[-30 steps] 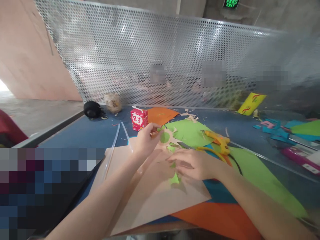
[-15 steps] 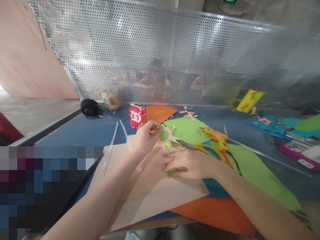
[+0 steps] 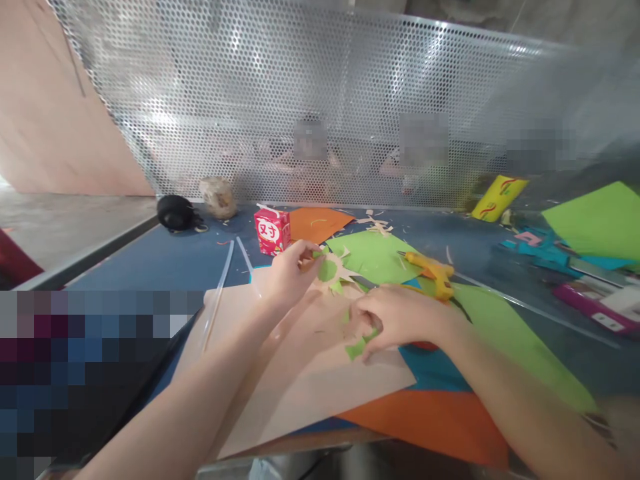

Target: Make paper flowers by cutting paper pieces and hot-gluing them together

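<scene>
My left hand (image 3: 299, 265) is closed in a pinch at the left edge of a paper cutout (image 3: 341, 268), a pale spiky ring around a green centre. Below and to the right, my right hand (image 3: 395, 317) has its fingers curled round small green paper scraps (image 3: 356, 349), low over a large pale paper sheet (image 3: 280, 393). Behind my right hand lie scissors, only partly showing. A yellow glue gun (image 3: 434, 272) rests just beyond that hand.
A red drink carton (image 3: 273, 230) stands beyond my left hand. Green sheets (image 3: 385, 257) and orange sheets (image 3: 440, 420) lie around. Clear glue sticks (image 3: 223, 273) are at the left. A perforated metal screen (image 3: 250, 100) closes off the back, with people behind it.
My right hand has shifted slightly right, and its outstretched fingers have curled in around the green scraps. It now covers the scissors' handles. My left hand keeps its pinch on the cutout.
</scene>
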Available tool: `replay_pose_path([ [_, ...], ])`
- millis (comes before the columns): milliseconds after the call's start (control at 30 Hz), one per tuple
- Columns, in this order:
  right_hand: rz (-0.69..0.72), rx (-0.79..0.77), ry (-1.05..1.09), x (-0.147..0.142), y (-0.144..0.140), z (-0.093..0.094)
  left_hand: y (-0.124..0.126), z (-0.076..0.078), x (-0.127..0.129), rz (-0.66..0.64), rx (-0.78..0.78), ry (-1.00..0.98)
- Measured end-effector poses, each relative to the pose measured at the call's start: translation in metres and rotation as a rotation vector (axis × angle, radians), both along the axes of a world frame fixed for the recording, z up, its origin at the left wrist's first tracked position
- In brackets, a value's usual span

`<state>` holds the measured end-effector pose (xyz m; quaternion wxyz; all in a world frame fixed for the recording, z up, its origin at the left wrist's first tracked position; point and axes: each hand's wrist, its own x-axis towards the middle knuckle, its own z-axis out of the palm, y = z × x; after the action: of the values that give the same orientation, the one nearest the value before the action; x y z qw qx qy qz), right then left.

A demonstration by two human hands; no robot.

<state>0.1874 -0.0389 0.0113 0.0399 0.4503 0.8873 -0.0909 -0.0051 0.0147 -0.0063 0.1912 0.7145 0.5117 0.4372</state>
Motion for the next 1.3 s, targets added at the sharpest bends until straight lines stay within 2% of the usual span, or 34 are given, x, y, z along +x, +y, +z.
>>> replay_pose_path([
  [167,0.12,0.216,-0.004,-0.012,0.001,-0.011,0.001,-0.002,0.001,-0.019,0.008,-0.015],
  [333,0.15,0.379,-0.1,-0.023,-0.003,-0.023,0.001,-0.003,0.0,-0.023,0.017,0.002],
  [767,0.259,0.479,-0.3,-0.031,-0.004,-0.025,0.002,-0.007,0.0,-0.058,0.14,0.064],
  [900,0.25,0.523,-0.215,-0.018,-0.002,-0.027,0.002,-0.005,0.0,-0.048,0.138,0.077],
  [1000,0.151,0.624,-0.048,0.001,0.003,-0.014,0.003,-0.005,-0.001,-0.04,0.145,0.079],
  [1033,0.06,0.724,-0.01,0.008,0.006,-0.006,0.004,-0.005,-0.002,-0.04,0.146,0.077],
  [1100,-0.172,0.785,-0.013,0.021,0.018,0.012,0.006,-0.007,-0.002,-0.037,0.141,0.067],
  [1167,-0.443,0.709,-0.067,0.034,0.038,0.032,0.008,-0.008,-0.002,-0.031,0.135,0.058],
  [1233,-0.65,0.526,-0.11,0.045,0.066,0.046,0.009,-0.01,-0.002,-0.03,0.132,0.05],
  [1300,-0.726,0.454,-0.123,0.056,0.097,0.052,0.009,-0.011,-0.002,-0.039,0.126,0.042],
])
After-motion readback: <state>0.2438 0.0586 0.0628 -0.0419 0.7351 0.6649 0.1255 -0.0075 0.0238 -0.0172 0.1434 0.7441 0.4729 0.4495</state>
